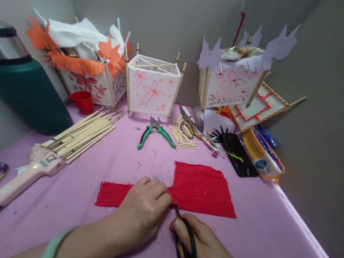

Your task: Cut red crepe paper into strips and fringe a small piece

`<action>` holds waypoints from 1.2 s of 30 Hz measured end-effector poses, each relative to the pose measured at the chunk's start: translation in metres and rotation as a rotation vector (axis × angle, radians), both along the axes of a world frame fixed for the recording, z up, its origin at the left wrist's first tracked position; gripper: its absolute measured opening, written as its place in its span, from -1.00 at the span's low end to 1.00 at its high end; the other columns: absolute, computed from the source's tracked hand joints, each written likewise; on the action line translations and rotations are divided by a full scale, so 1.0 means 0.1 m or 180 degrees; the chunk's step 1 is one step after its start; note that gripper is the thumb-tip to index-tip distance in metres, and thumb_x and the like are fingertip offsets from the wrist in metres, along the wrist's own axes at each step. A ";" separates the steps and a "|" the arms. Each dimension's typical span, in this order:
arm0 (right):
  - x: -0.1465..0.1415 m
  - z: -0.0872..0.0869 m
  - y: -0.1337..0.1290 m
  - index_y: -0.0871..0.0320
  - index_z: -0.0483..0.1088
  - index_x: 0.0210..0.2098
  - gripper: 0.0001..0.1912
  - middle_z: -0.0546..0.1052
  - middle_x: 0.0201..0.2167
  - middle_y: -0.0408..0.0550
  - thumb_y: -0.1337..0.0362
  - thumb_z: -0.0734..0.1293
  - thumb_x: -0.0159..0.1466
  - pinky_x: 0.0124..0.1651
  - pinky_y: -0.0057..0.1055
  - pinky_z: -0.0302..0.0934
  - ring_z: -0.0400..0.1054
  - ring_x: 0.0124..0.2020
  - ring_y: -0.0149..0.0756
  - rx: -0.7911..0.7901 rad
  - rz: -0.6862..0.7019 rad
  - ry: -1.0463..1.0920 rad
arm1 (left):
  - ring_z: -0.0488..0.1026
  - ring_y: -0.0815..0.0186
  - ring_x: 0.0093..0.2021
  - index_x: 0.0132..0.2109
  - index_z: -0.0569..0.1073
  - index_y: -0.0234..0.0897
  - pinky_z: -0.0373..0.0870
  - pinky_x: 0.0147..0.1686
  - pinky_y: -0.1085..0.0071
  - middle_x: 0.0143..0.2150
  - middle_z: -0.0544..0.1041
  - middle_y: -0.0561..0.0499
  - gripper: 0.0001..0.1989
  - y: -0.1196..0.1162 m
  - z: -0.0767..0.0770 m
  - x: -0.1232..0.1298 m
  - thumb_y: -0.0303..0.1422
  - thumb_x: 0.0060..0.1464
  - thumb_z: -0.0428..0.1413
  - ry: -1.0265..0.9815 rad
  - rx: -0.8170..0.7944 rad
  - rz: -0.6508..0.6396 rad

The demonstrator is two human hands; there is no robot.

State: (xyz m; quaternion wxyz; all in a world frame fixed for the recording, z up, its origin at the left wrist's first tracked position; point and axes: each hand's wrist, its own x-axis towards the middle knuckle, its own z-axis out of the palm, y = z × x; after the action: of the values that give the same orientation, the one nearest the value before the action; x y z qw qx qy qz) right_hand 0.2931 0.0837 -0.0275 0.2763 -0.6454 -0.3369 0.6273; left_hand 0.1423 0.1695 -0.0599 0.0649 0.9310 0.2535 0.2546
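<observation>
The left hand (144, 206), fingers curled, presses the red cloth (209, 190) on the bench (82, 230), seemingly to steady it for the black scissors (189, 242). The right hand (204, 249) is closed round their handles, blades at the cloth. Lilac covers the bench; grey walls (166, 5) stand behind.

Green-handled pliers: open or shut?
Open: the pliers lie on the pink-purple table with handles spread wide and jaw tips apart.
</observation>
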 end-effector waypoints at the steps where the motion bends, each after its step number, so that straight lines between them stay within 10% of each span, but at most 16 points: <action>1: 0.00 -0.01 0.00 0.11 0.21 -0.41 -0.60 0.16 -0.66 -0.33 -0.08 0.32 0.23 -0.57 -0.51 -0.08 -0.01 -0.65 -0.52 -0.0005 -0.0006 0.0005 | 0.30 0.24 -0.39 -0.38 0.40 -0.27 0.19 -0.35 0.25 -0.39 0.42 -0.04 -0.84 0.00 0.00 0.00 -0.46 0.18 0.01 0.0000 0.0002 0.0002; 8: 0.03 0.02 -0.09 0.12 0.22 -0.35 -0.72 0.20 -0.64 -0.31 0.04 0.24 0.30 -0.54 -0.51 -0.05 0.03 -0.63 -0.51 0.0100 0.0303 0.0383 | 0.37 0.24 -0.36 -0.32 0.46 -0.29 0.27 -0.33 0.27 -0.39 0.48 -0.07 -0.82 0.06 0.09 -0.06 -0.49 0.19 -0.02 -0.0548 -0.0283 0.0153; 15: 0.35 0.08 -0.16 0.10 0.37 -0.12 -0.67 0.39 -0.44 -0.15 0.06 0.36 0.20 -0.35 -0.40 0.13 0.26 -0.41 -0.31 0.1023 0.0623 -0.1193 | 0.44 0.36 -0.40 -0.33 0.47 -0.29 0.32 -0.38 0.44 -0.41 0.54 0.04 -0.87 0.27 0.52 -0.21 -0.31 0.10 0.13 -0.2000 -0.2499 0.1004; 21: 0.41 0.35 0.18 0.09 0.31 0.01 -0.43 0.45 -0.31 -0.07 -0.06 0.42 0.11 -0.21 -0.30 0.25 0.35 -0.27 -0.19 0.1733 -0.0294 -0.1105 | 0.35 0.44 -0.58 -0.22 0.44 -0.30 0.23 -0.57 0.52 -0.52 0.47 0.12 -0.67 0.30 0.79 -0.18 -0.20 -0.09 0.27 -0.2345 -0.4025 0.0735; 27: 0.27 0.60 0.62 0.06 0.26 -0.06 -0.61 0.47 -0.09 -0.07 0.18 0.42 0.17 0.03 -0.29 0.23 0.36 -0.03 -0.24 0.2583 0.0092 -0.0398 | 0.38 0.41 -0.56 -0.08 0.43 -0.27 0.27 -0.51 0.50 -0.51 0.50 0.12 -0.64 0.26 0.88 -0.04 -0.23 -0.03 0.22 -0.1879 -0.3754 0.0387; 36: 0.26 0.30 1.03 0.08 0.34 -0.17 -0.73 0.43 -0.41 -0.22 0.30 0.41 0.14 -0.26 -0.42 0.22 0.32 -0.36 -0.38 0.2933 -0.0013 -0.0149 | 0.40 0.37 -0.51 0.05 0.41 -0.30 0.30 -0.45 0.46 -0.49 0.51 0.09 -0.58 0.45 0.74 -0.05 -0.36 0.00 0.14 -0.1409 -0.3288 0.0416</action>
State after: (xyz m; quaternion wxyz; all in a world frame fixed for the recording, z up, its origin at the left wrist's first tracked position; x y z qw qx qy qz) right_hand 0.3189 0.1869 0.0027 0.5280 -0.4699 -0.5856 0.3969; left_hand 0.1371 0.2141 0.0140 0.5477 0.6851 0.3827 0.2902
